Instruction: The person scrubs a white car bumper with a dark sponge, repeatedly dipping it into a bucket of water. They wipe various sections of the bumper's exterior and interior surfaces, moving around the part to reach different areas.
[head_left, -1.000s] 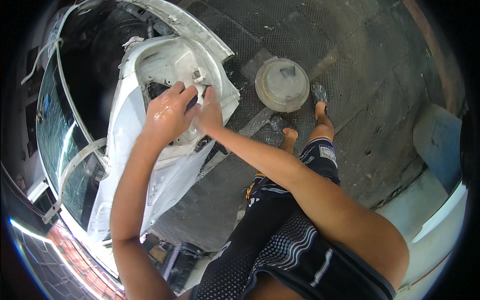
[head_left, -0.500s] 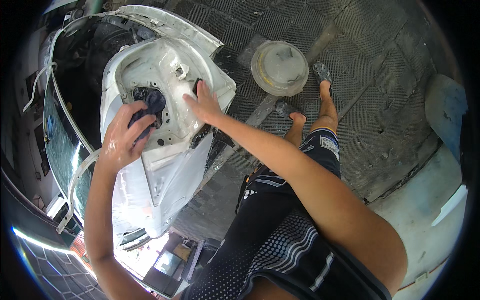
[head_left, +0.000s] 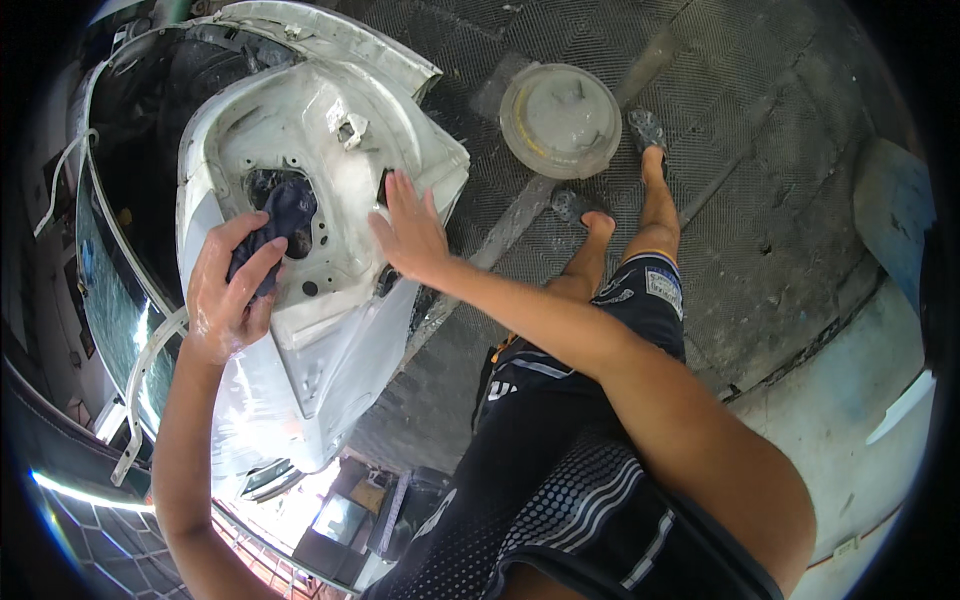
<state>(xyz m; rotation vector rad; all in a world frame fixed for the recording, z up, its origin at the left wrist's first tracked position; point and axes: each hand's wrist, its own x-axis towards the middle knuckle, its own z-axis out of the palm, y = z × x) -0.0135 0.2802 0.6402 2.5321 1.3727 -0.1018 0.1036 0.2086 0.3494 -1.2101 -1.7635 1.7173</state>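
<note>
We record one dark blue cloth [head_left: 290,207], bunched and creased, in the left hand [head_left: 222,290], whose fingers and thumb are curled around it. The cloth lies across the dark irregular opening [head_left: 260,187] in the white car body panel [head_left: 340,270], covering part of it, toward the panel's left edge. We enter next the right hand [head_left: 410,232], which holds nothing that we can see: palm down and open, fingers spread, it rests on the panel near the right edge, its fingertips beside a small black slot [head_left: 384,184]. Whitish wet residue shows on the left hand near the wrist. Above the opening, toward the panel's upper edge, we list one white tab [head_left: 348,128] with a hole in it; below the opening, one round dark hole [head_left: 310,288]. Along the panel's left side we count one tinted glass pane [head_left: 110,275] and one curved pale strip [head_left: 150,360]. On the dark patterned floor [head_left: 760,200], well apart from the panel's right edge, we note one round greyish disc-shaped object [head_left: 560,120]; just beside its lower right rim stand two feet in dark shoes [head_left: 648,130]. One blue-and-white panel [head_left: 890,225] stands at the floor's right edge.
</note>
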